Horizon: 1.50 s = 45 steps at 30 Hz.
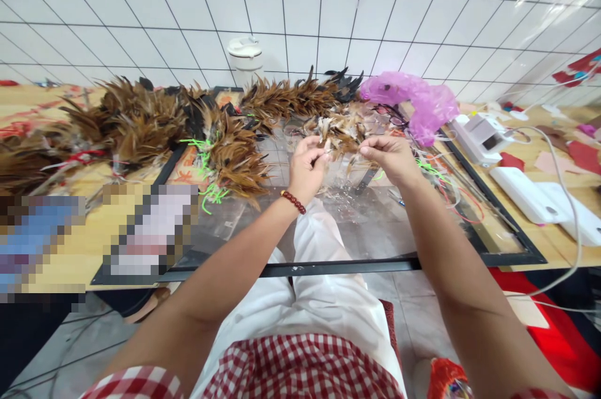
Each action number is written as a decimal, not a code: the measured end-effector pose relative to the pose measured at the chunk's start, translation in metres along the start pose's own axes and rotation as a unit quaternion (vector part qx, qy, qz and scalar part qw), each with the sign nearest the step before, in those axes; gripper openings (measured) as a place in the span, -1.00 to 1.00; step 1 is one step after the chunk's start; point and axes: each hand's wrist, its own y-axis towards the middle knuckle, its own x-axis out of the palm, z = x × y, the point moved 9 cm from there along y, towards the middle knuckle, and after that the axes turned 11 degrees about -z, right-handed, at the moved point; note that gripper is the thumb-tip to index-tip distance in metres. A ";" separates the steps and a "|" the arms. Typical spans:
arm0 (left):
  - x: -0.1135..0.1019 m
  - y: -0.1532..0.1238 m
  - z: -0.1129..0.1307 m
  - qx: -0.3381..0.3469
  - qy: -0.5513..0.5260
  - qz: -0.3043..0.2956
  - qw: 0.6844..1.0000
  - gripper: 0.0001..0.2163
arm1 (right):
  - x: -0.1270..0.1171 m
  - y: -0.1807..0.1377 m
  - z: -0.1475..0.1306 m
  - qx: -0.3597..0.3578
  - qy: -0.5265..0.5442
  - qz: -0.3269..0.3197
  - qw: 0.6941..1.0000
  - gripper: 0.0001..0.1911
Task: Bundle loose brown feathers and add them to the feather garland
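Note:
My left hand and my right hand are both raised over a glass tabletop, fingers pinched on a small bunch of pale and brown feathers held between them. A red bead bracelet circles my left wrist. Long bundles of brown feathers tied with green string lie across the table to the left and behind the hands.
A crumpled pink plastic bag sits at the back right. White devices with a cable rest on the wooden surface at right. A white lidded cup stands by the tiled wall. Red cloth lies on the floor.

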 end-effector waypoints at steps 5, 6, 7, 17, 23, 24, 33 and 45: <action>0.009 -0.002 -0.014 -0.075 -0.084 -0.028 0.993 -0.91 | 0.027 -0.002 -0.026 -0.111 -0.057 -0.049 0.991 -0.90; 0.015 -0.003 -0.018 -0.102 -0.121 -0.044 0.986 -0.89 | 0.031 -0.003 -0.030 -0.127 -0.057 -0.050 0.989 -0.90; 0.021 -0.006 -0.022 -0.128 -0.160 -0.058 0.977 -0.87 | 0.035 -0.003 -0.032 -0.136 -0.059 -0.047 0.988 -0.90; 0.040 -0.013 -0.025 -0.187 -0.232 -0.129 0.946 -0.81 | 0.041 -0.007 -0.034 -0.164 -0.106 0.013 0.981 -0.92; 0.033 -0.012 -0.028 -0.210 -0.237 -0.098 0.944 -0.83 | 0.022 -0.011 -0.037 -0.180 -0.132 0.084 0.971 -0.82; 0.033 -0.012 -0.028 -0.209 -0.237 -0.098 0.944 -0.81 | 0.026 -0.013 -0.043 -0.202 -0.155 0.069 0.965 -0.83; 0.029 -0.010 -0.031 -0.194 -0.236 -0.073 0.949 -0.79 | 0.053 -0.019 -0.052 -0.240 -0.283 -0.005 0.929 -0.73; -0.013 -0.001 -0.042 -0.179 -0.284 0.134 0.932 -0.80 | 0.102 -0.018 -0.019 -0.220 -0.371 -0.191 0.882 -0.65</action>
